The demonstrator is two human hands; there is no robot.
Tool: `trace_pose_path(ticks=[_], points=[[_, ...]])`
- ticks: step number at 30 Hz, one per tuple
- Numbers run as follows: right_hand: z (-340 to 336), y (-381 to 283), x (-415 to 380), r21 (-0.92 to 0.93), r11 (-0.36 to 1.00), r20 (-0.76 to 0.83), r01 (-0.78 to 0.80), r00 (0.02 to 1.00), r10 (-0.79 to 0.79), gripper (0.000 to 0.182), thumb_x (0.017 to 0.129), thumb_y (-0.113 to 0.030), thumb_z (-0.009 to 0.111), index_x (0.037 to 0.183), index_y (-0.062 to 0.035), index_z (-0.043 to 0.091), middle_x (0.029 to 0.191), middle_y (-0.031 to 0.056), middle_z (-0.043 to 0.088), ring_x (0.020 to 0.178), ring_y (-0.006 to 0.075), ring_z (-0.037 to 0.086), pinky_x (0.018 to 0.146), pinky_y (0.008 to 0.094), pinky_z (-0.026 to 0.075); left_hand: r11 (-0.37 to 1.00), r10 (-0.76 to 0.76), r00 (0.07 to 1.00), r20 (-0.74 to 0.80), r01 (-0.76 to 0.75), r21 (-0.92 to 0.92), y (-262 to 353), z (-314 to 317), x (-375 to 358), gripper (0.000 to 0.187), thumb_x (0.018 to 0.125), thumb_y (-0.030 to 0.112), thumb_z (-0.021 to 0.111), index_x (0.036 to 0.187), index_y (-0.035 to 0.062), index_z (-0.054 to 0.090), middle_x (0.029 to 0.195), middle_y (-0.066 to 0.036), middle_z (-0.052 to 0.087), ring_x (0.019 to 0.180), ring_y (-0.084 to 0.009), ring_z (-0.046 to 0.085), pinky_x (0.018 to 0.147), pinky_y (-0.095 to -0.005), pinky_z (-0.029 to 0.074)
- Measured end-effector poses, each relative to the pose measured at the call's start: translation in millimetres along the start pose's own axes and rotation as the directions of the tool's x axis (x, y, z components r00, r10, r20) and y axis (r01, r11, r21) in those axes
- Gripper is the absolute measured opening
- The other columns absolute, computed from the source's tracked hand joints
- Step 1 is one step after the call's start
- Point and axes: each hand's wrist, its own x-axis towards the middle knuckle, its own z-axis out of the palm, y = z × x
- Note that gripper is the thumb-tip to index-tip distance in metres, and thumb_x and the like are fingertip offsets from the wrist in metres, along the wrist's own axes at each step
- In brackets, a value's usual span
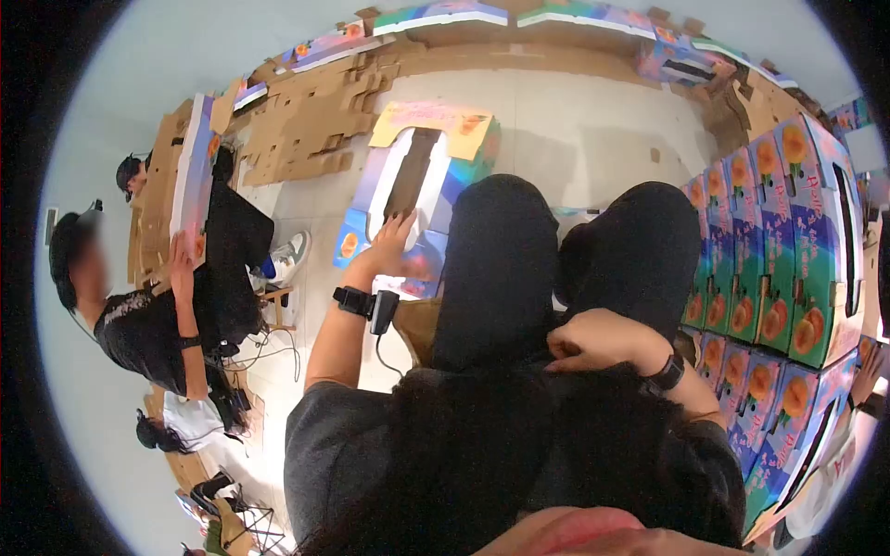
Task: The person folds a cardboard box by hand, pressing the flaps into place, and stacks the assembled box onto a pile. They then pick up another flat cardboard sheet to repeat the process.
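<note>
In front and a little left of my knees stands a printed fruit carton point(449, 190) in blue, purple and green, with peach pictures, a long dark slot in its white top and a yellow-orange flap at the far end. My left hand point(394, 248) lies at its near end, fingers stretched out and touching the carton near the slot. My right hand point(598, 341) rests in my lap at the hem of my dark shirt, fingers curled closed. Whatever those fingers hold, if anything, is hidden.
Cartons of the same print stand stacked point(774, 246) on my right. Flat brown cardboard point(311, 125) lies on the floor ahead at left. A seated co-worker point(153, 324) on the left handles a similar carton point(192, 171). More cartons point(440, 17) line the far side.
</note>
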Motion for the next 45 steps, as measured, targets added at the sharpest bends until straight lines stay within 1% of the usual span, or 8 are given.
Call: trace_pose_path(ticks=[9, 12, 16, 23, 31, 35, 41, 45], points=[[-0.1, 10.3, 4.6, 0.062, 0.998, -0.074, 0.031, 0.997, -0.026, 0.034, 0.093, -0.038, 0.066, 0.083, -0.0066, 0.063, 0.074, 0.0136, 0.065, 0.074, 0.0364, 0.065, 0.065, 0.0463, 0.049, 0.983, -0.164, 0.976, 0.14, 0.15, 0.107, 9.0, -17.8, 26.0, 0.143, 0.059, 0.069, 0.085, 0.162, 0.0085, 0.005, 0.145, -0.022, 0.052, 0.138, -0.0395, 0.046, 0.118, -0.0599, 0.016], [-1.1, 8.7, 5.7, 0.059, 0.998, -0.071, 0.032, 0.997, -0.028, 0.034, 0.093, -0.039, 0.067, 0.084, -0.0065, 0.064, 0.076, 0.0145, 0.066, 0.076, 0.0379, 0.066, 0.067, 0.0475, 0.05, 0.985, -0.158, 0.98, 0.118, 0.148, 0.091, 15.4, -17.5, 29.5, 0.131, 0.068, 0.058, 0.086, 0.159, 0.0034, 0.01, 0.142, -0.024, 0.054, 0.135, -0.0367, 0.051, 0.116, -0.0516, 0.028], [7.7, 13.6, 4.8, 0.005, 0.996, -0.167, 0.09, 0.982, -0.088, 0.033, 0.096, -0.037, 0.065, 0.085, -0.0061, 0.063, 0.073, 0.0137, 0.066, 0.07, 0.0363, 0.065, 0.062, 0.0455, 0.048, 0.942, 0.073, 0.997, -0.022, -0.077, -0.328, -15.3, 0.3, 45.7, 0.088, 0.083, 0.028, 0.082, 0.148, -0.003, 0.032, 0.126, -0.026, 0.062, 0.119, -0.0318, 0.062, 0.097, -0.0385, 0.049], [11.8, 14.0, 3.3, 0.012, 0.998, -0.209, 0.061, 0.976, -0.057, 0.03, 0.094, -0.036, 0.067, 0.086, -0.0063, 0.065, 0.075, 0.0149, 0.067, 0.073, 0.0377, 0.066, 0.064, 0.0459, 0.049, 0.688, -0.281, 0.944, 0.174, 0.325, -0.649, -38.0, 13.0, 56.7, 0.08, 0.1, 0.068, 0.036, 0.127, -0.0033, 0.062, 0.108, -0.009, 0.069, 0.097, -0.0234, 0.063, 0.089, -0.0316, 0.047], [22.7, 14.9, 6.1, 0.003, 0.999, -0.274, 0.045, 0.961, -0.042, 0.029, 0.09, -0.035, 0.069, 0.086, -0.0065, 0.067, 0.08, 0.0156, 0.069, 0.077, 0.0406, 0.066, 0.066, 0.0484, 0.051, 0.884, -0.393, 0.799, -0.456, 0.192, -0.427, -7.6, -5.4, 44.5, 0.084, 0.101, 0.067, 0.033, 0.092, -0.0088, 0.069, 0.081, -0.025, 0.068, 0.084, -0.0377, 0.067, 0.08, -0.0462, 0.048], [32.3, 20.1, 7.5, -0.061, 0.996, -0.356, 0.059, 0.931, -0.077, 0.027, 0.088, -0.034, 0.07, 0.084, -0.0076, 0.067, 0.079, 0.0145, 0.069, 0.077, 0.0397, 0.066, 0.065, 0.0483, 0.05, 0.883, -0.406, 0.708, -0.578, 0.139, -0.449, -16.0, -30.9, 35.2, 0.075, 0.106, 0.056, 0.032, 0.079, -0.0072, 0.063, 0.072, -0.025, 0.064, 0.068, -0.0398, 0.059, 0.069, -0.0506, 0.043], [14.9, 12.7, -11.9, 0.024, 0.994, -0.406, 0.104, 0.91, -0.085, 0.032, 0.091, -0.035, 0.07, 0.078, -0.0068, 0.063, 0.063, 0.01, 0.061, 0.057, 0.0284, 0.06, 0.054, 0.0398, 0.043, 0.977, -0.119, 0.404, -0.907, -0.117, -0.18, 42.1, -88.6, -34.7, 0.063, 0.109, 0.041, 0.039, 0.074, -0.0088, 0.055, 0.059, -0.02, 0.052, 0.054, -0.027, 0.045, 0.055, -0.0453, 0.036], [8.6, -13.2, -32.7, -0.053, 0.984, -0.63, 0.169, 0.759, -0.164, 0.034, 0.088, -0.031, 0.074, 0.072, -0.0073, 0.056, 0.056, 0.0085, 0.053, 0.051, 0.0248, 0.052, 0.05, 0.0378, 0.038, 0.993, 0.092, 0.321, -0.943, -0.1, 0.063, 78.0, -126.2, -88.8, 0.044, 0.105, 0.032, 0.049, 0.081, -0.0016, 0.064, 0.067, -0.022, 0.058, 0.064, -0.0407, 0.055, 0.063, -0.0491, 0.04]])
